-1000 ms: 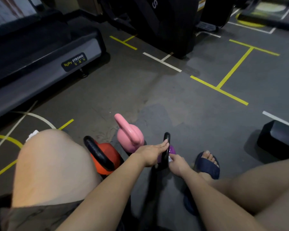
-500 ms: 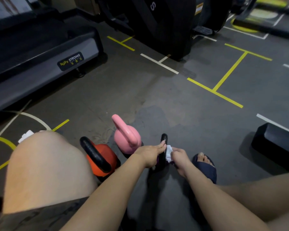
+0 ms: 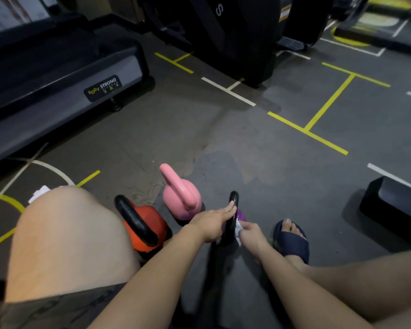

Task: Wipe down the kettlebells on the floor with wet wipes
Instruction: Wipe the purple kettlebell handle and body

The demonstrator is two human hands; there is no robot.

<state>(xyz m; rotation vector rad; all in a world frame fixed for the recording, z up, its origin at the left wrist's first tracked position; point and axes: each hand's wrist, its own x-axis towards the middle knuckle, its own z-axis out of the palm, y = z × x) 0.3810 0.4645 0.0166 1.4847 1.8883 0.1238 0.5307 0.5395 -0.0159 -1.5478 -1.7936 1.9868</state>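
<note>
The purple kettlebell [image 3: 241, 214] stands on the gym floor [image 3: 247, 150], just beside the pink kettlebell [image 3: 180, 200] and near the orange kettlebell [image 3: 150, 222], while its black handle [image 3: 233, 198] is wiped. The left grip [image 3: 212, 223] is laid against the handle with its fingers stretched out, and nothing is seen enclosed in it. The right grip [image 3: 249, 233] is pinched round a bunched white wet wipe [image 3: 238, 225], which is pressed to the handle's right side. A second ago the wipe was held lower, against the purple body, and it has since been drawn up onto the handle. Work on this bell is judged to have passed from body to handle. Whether the other two have been cleaned cannot be told.
</note>
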